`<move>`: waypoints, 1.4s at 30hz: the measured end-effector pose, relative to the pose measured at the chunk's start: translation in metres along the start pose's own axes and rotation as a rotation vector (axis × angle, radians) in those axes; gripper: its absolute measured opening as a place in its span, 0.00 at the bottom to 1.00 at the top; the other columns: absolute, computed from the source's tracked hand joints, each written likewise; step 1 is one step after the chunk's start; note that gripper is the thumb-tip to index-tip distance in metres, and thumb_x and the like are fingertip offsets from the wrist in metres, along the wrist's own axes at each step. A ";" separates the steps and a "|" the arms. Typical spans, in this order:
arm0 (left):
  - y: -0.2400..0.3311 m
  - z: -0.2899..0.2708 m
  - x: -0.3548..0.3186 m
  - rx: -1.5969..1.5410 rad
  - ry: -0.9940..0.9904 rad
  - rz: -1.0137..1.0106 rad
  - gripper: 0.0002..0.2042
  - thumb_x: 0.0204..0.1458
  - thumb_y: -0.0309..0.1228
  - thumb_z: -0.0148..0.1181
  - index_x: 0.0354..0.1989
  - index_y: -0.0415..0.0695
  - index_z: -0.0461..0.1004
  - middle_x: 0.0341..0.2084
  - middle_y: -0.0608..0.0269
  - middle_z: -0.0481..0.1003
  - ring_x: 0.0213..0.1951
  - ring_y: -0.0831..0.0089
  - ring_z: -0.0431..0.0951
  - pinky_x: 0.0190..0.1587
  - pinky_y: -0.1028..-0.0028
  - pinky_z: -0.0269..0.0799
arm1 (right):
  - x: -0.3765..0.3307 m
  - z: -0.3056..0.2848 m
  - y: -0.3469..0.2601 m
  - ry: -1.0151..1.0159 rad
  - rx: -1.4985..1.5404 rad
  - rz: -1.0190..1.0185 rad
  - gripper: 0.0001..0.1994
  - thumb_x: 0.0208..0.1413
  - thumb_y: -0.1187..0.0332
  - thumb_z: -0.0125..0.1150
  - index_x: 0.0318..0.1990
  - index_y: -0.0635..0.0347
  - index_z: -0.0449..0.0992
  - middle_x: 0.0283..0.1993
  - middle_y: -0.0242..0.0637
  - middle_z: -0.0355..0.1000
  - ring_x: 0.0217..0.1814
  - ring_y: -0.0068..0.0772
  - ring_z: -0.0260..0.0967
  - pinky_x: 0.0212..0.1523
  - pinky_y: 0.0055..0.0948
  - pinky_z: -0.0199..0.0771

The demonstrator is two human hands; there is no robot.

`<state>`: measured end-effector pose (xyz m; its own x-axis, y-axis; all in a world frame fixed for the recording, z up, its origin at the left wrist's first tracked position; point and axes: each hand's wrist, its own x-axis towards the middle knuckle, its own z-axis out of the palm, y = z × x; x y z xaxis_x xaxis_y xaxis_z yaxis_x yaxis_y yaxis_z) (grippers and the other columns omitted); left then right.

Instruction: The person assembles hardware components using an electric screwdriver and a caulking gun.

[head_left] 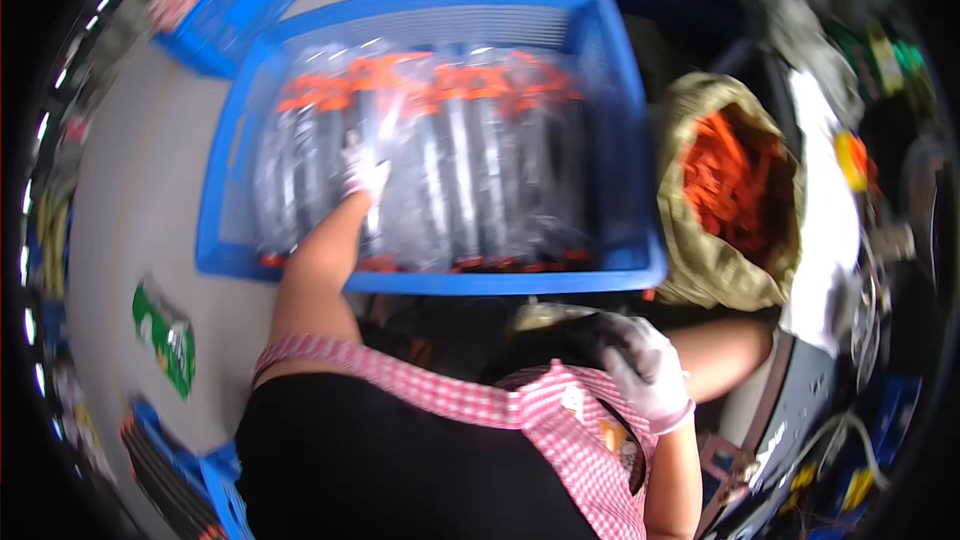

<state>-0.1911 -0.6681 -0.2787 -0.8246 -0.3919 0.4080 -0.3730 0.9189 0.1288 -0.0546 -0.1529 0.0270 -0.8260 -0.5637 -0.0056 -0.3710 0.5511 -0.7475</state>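
Observation:
Reaching into a large blue plastic crate (495, 285), my left hand (367, 175) wears a pale glove. It lies on long, dark, tube-like pieces with orange ends (455, 170), packed side by side in clear plastic bags. The fingers point away from me, stretched out and somewhat blurred, with nothing visibly gripped. My right hand (650, 372), also in a whitish glove, is raised over my lap in front of the pink checked apron. Motion smears its fingers, so whether they hold anything does not show.
Right of the crate stands an olive woven sack (690, 270) of orange pieces (730, 180). Another blue crate (245, 5) is at the far left. A green packet (165, 335) lies on the floor. Machinery with cables (850, 425) borders the right side.

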 end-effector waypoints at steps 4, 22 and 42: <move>0.047 -0.122 -0.004 0.386 -0.504 -0.020 0.42 0.43 0.46 0.67 0.68 0.60 0.53 0.62 0.43 0.57 0.60 0.51 0.64 0.57 0.57 0.66 | -0.050 -0.067 -0.001 -0.090 -0.165 0.106 0.17 0.50 0.71 0.61 0.49 0.61 0.73 0.35 0.45 0.73 0.36 0.49 0.71 0.37 0.41 0.71; 0.668 -0.288 -0.105 -0.465 -0.298 1.806 0.45 0.36 0.39 0.70 0.67 0.52 0.55 0.65 0.50 0.57 0.66 0.56 0.57 0.67 0.57 0.50 | -0.194 -0.307 0.198 0.696 -0.890 0.701 0.08 0.51 0.63 0.62 0.32 0.58 0.78 0.30 0.47 0.75 0.37 0.52 0.73 0.40 0.45 0.70; 0.686 -0.264 -0.110 -0.926 0.053 1.935 0.17 0.49 0.28 0.52 0.49 0.46 0.74 0.48 0.62 0.76 0.51 0.67 0.76 0.57 0.68 0.69 | -0.199 -0.316 0.203 0.774 -0.958 0.557 0.06 0.48 0.65 0.64 0.27 0.57 0.78 0.28 0.43 0.75 0.34 0.48 0.73 0.39 0.41 0.72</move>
<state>-0.2435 0.0172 0.0036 0.1992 0.8094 0.5524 0.9796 -0.1804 -0.0889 -0.0995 0.2651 0.0860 -0.8698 0.1874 0.4565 0.2039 0.9789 -0.0135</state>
